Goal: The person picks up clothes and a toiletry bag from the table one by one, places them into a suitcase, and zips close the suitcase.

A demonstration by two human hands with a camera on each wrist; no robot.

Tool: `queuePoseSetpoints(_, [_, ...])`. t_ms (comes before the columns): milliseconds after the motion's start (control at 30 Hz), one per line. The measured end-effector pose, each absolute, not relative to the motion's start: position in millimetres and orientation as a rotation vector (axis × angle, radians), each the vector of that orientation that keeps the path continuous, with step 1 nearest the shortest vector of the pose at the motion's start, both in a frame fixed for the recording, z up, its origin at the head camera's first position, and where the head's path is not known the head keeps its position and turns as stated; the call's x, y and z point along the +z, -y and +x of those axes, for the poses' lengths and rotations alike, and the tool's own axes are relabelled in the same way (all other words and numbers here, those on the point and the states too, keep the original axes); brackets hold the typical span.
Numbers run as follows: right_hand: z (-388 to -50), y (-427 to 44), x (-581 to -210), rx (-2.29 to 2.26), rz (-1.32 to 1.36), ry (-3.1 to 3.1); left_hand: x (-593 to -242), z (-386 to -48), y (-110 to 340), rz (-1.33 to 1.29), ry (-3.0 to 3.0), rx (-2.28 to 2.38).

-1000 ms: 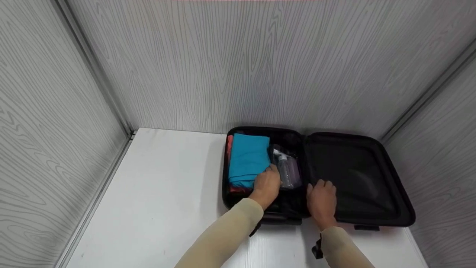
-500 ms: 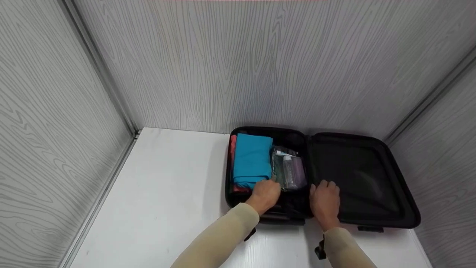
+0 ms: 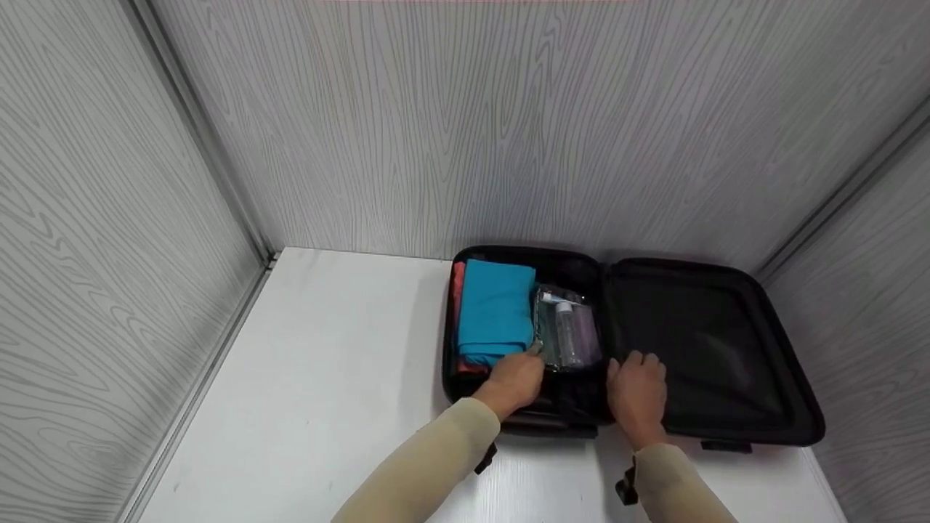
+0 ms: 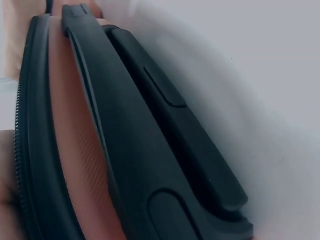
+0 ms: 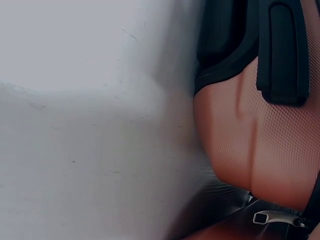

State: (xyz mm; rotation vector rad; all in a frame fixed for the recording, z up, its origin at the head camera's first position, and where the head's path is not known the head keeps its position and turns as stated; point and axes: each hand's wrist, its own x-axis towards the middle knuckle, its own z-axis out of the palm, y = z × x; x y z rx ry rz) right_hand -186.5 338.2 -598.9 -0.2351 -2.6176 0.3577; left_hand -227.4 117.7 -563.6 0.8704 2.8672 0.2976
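Observation:
An orange-shelled suitcase (image 3: 450, 378) lies unfolded on the white surface, its black-lined lid (image 3: 683, 327) laid out to the right. In its left half a folded blue cloth (image 3: 497, 305) sits on something red (image 3: 456, 290). Beside the cloth is a clear pouch (image 3: 548, 327) holding a white-capped bottle (image 3: 565, 338) and a purple item (image 3: 585, 334). My left hand (image 3: 517, 379) is at the pouch's near left corner, fingers bent; whether they pinch it is hidden. My right hand (image 3: 637, 392) rests at the edge between the halves, fingertips hidden.
The suitcase's black handle (image 4: 115, 120) and its orange shell (image 5: 240, 140) face the near side. A metal zip pull (image 5: 277, 217) hangs at the corner by the right wrist. Grey wood-patterned walls (image 3: 436, 131) enclose the back and sides of the white tabletop (image 3: 349, 349).
My left hand has slid along the pouch's left edge toward me, uncovering more of the pouch. The right hand stays at the suitcase's middle edge. The view has shifted slightly.

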Motion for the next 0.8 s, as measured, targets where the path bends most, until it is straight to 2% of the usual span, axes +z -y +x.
queuePoseSetpoints(333, [-188.5,-335.7,-596.0,0.394,-0.201,2.617,-555.4,-220.5,-90.2,0.816,-2.831,0.599])
queuePoseSetpoints(800, [-170.3,-344.3,-577.6,0.62,-0.386,2.813,-553.3,-212.1,-28.6,0.844,-3.324,0.83])
